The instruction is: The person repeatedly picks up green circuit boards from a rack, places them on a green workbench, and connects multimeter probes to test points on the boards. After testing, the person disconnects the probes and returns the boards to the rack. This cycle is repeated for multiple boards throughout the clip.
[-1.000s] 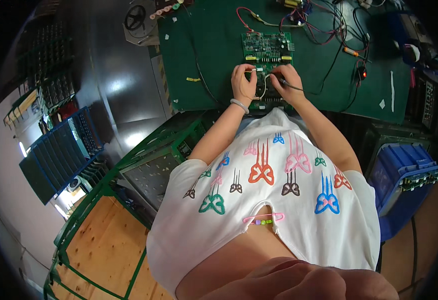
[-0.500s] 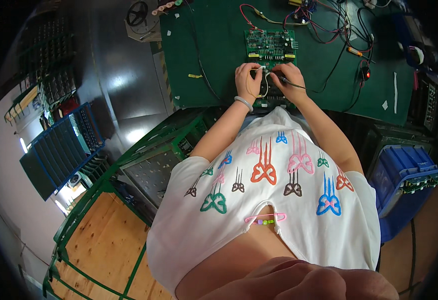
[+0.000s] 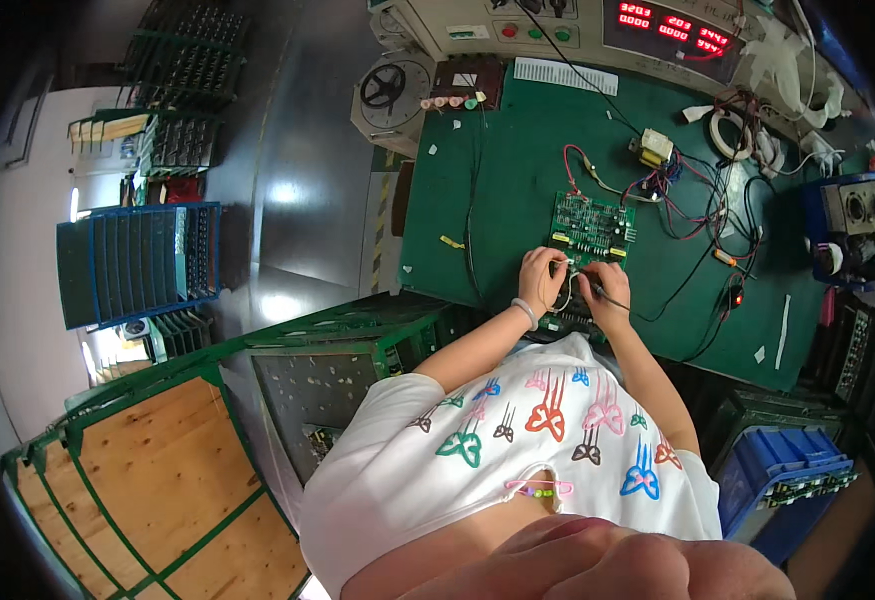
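A green circuit board (image 3: 592, 225) lies on the green bench mat (image 3: 518, 190), with red and black leads running to it. My left hand (image 3: 542, 279) rests on the board's near edge, fingers curled around a thin white wire. My right hand (image 3: 608, 291) sits beside it, pinching a slim black probe (image 3: 613, 296) that points right. Both hands almost touch over the board's front edge.
A test unit with red number displays (image 3: 673, 25) stands at the bench's back. A small transformer (image 3: 655, 148) and tangled wires lie to the right. Blue bins (image 3: 783, 480) hold boards at lower right. A blue rack (image 3: 138, 262) and wooden-topped green cart (image 3: 148, 470) stand left.
The view has tilted so the bench sits farther right and lower. My hands stay together at the board's front edge with little visible movement.
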### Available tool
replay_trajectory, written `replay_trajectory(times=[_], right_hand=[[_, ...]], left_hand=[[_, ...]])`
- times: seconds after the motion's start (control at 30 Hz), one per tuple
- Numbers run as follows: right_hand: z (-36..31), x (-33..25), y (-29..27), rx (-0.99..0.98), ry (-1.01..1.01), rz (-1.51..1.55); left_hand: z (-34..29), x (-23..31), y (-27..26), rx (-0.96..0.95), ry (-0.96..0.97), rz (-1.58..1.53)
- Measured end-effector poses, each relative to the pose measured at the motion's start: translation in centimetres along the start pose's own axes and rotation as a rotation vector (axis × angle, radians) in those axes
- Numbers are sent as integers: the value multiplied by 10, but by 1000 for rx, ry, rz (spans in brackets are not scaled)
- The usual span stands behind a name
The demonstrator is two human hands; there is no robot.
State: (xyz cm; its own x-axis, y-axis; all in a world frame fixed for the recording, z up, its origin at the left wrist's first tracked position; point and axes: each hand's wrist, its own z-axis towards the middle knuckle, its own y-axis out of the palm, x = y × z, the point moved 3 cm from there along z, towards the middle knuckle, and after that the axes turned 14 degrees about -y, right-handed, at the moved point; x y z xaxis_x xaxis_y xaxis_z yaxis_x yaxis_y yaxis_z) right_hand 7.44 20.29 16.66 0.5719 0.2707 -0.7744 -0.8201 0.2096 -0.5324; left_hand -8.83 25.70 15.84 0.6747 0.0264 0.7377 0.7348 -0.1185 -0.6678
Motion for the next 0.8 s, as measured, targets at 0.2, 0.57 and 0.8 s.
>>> replay_trajectory(times=[0.2, 0.57, 0.8], right_hand=[[2, -4, -3, -15, 14, 22], [-19, 13, -47, 140, 29, 158], [-40, 30, -46, 193, 266, 309]], left_hand=[[-2, -2, 3, 6, 6, -12], [-10, 24, 9, -83, 13, -229], [-20, 35, 17, -16, -107, -193]])
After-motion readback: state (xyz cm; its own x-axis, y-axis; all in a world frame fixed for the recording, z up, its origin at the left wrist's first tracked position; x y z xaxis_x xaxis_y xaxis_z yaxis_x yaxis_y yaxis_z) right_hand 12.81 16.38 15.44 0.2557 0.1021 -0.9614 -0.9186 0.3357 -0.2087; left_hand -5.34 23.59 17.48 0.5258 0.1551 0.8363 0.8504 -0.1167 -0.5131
